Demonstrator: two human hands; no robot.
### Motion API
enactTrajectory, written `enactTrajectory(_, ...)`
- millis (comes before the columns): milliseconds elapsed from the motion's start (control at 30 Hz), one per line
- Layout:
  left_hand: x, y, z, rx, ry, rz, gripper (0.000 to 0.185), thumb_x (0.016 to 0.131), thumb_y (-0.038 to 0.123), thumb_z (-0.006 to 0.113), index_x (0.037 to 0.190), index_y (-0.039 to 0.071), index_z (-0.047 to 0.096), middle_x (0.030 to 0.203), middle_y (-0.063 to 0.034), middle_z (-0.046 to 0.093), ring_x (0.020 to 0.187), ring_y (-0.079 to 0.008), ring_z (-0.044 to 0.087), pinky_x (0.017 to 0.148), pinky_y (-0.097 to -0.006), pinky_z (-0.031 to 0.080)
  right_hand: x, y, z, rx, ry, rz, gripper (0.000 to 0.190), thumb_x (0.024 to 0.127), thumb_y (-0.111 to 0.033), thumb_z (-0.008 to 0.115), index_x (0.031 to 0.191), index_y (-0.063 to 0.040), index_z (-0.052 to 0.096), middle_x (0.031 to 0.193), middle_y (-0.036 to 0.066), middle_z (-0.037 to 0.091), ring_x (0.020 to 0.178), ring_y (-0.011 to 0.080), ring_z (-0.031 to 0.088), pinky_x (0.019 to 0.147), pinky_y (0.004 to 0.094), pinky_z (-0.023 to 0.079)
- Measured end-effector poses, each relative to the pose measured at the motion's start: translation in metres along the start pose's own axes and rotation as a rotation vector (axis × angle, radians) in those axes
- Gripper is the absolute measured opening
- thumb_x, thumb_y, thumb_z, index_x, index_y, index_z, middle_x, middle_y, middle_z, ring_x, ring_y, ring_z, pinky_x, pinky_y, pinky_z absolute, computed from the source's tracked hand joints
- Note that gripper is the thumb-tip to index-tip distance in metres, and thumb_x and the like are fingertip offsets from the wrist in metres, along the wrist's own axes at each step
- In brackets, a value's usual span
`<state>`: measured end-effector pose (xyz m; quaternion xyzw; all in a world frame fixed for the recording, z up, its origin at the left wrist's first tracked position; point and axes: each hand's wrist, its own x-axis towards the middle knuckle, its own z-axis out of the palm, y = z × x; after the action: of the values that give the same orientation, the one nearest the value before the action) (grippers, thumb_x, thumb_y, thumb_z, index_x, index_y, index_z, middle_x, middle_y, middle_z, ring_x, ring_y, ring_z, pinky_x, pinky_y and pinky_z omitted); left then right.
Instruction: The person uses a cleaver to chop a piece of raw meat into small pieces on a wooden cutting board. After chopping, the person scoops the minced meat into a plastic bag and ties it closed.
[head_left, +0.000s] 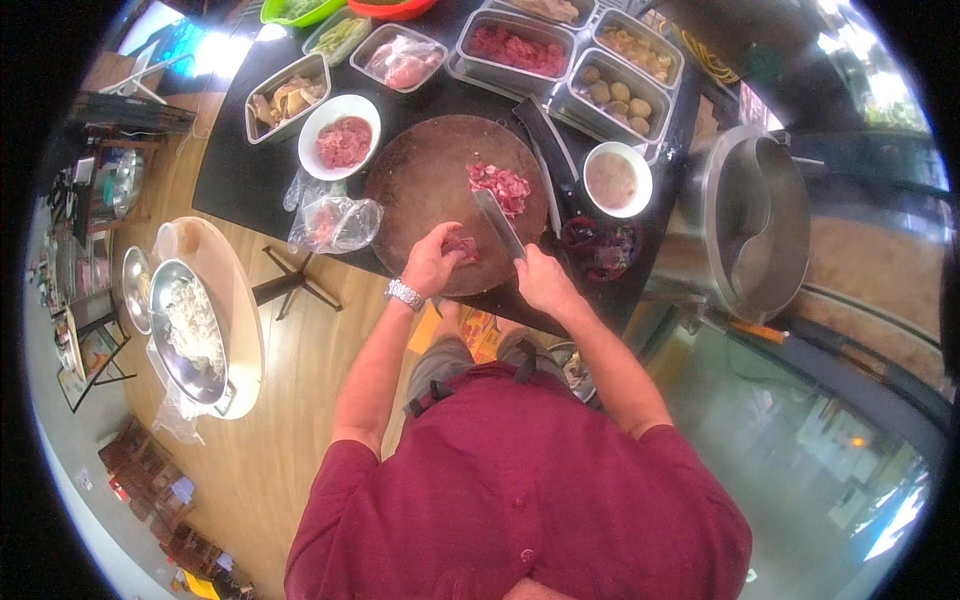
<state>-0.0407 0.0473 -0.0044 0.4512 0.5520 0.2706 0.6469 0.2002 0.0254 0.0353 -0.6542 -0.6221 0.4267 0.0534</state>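
Note:
My right hand (546, 280) grips the handle of a knife (501, 223), its blade pointing away from me across a round wooden chopping block (424, 169). The tip of the blade reaches the near edge of a pile of sliced red meat (504, 187). My left hand (431, 262), with a metal watch at the wrist, holds a small piece of raw meat (465, 250) against the block, left of the blade. The fingers partly hide this piece. Left of the block stands a white bowl of sliced meat (343, 142), with a clear plastic bag (335, 219) below it.
Metal trays of meat (516, 51) and round brown items (615, 94) line the table's far side. A long dark-handled blade (541, 150) lies right of the block, beside a bowl of cloudy liquid (611, 180). A large divided steel pot (772, 217) steams at right. Noodle-like strips fill a pan (187, 330) on a stool.

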Motion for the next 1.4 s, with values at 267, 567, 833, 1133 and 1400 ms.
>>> enactTrajectory(267,0.001,0.008,0.0,0.345,0.105,0.149,0.035,0.087,0.003,0.071,0.12,0.0,0.058,0.111,-0.016,0.066,0.106,-0.0295,0.066,0.091,-0.0392,0.057,-0.015,-0.021,-0.001,0.023,0.025,-0.038,0.026,0.101,-0.022,0.05,0.103,0.003,0.051,0.085,0.036,0.064,0.087,0.0549,0.063,0.078,0.0633,0.047)
enactTrajectory(567,-0.02,-0.001,0.01,0.84,0.353,0.315,0.03,0.078,0.024,0.08,0.103,0.008,0.072,0.104,-0.0119,0.069,0.104,-0.0348,0.062,0.09,-0.0442,0.049,-0.004,-0.03,0.042,0.053,0.048,-0.104,0.02,0.101,-0.018,0.048,0.104,0.001,0.047,0.076,0.034,0.063,0.078,0.0545,0.063,0.07,0.0627,0.047)
enactTrajectory(833,-0.015,0.006,0.016,0.74,0.383,0.437,0.025,0.084,0.016,0.074,0.109,0.01,0.073,0.111,-0.012,0.069,0.109,-0.035,0.062,0.095,-0.0439,0.049,0.003,-0.029,0.027,0.025,0.083,-0.155,0.019,0.101,-0.018,0.049,0.103,0.0,0.047,0.074,0.034,0.062,0.076,0.0543,0.063,0.068,0.0631,0.047)
enactTrajectory(1133,-0.014,0.01,0.016,0.809,0.233,0.392,0.019,0.084,0.014,0.072,0.103,0.01,0.074,0.111,-0.0127,0.068,0.103,-0.0348,0.065,0.083,-0.0446,0.055,-0.022,-0.033,0.027,-0.017,0.034,-0.103,0.019,0.1,-0.018,0.046,0.103,0.0,0.048,0.078,0.032,0.065,0.078,0.0528,0.065,0.071,0.0617,0.051)
enactTrajectory(1400,-0.008,0.017,0.017,1.019,0.198,0.286,0.012,0.087,0.015,0.065,0.093,0.007,0.073,0.102,-0.0128,0.067,0.098,-0.0342,0.065,0.082,-0.0454,0.055,-0.03,-0.033,0.036,-0.144,-0.016,-0.115,0.016,0.094,-0.011,0.045,0.104,0.001,0.047,0.081,0.031,0.066,0.077,0.0509,0.068,0.07,0.059,0.055)
